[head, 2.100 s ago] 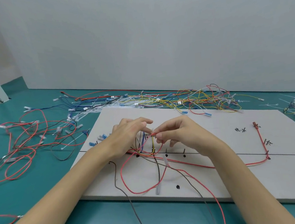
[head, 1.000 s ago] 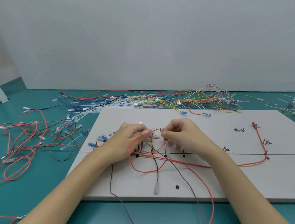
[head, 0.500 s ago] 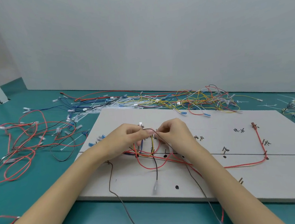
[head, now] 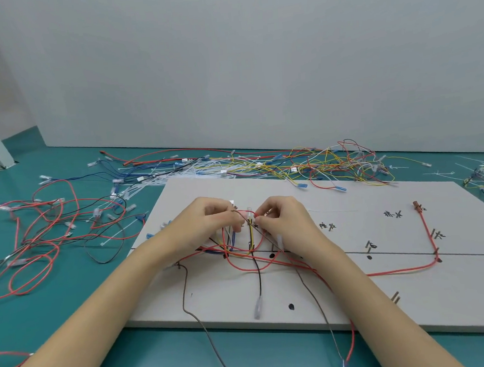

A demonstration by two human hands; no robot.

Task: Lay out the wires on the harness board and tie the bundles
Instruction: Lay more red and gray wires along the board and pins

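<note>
1. Harness board (head: pixel 359 287) lies flat on the teal floor (head: pixel 71 312), wires crossing its left-centre
2. Left hand (head: pixel 206 226) has fingers curled, pinching a brown wire (head: pixel 190 300) at the bundle (head: pixel 240 247)
3. Right hand (head: pixel 287 220) pinches the same bundle, fingertips just beside the left's
4. Red wire (head: pixel 401 270) runs right to a peg
5. Loose wire pile (head: pixel 262 167) behind the board

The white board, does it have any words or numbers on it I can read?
No printed words or numbers show.
The white board has small black handwritten marks beside its pegs, like the one at, but they are too small and blurred to read.
The wires behind it show no labels.
</note>
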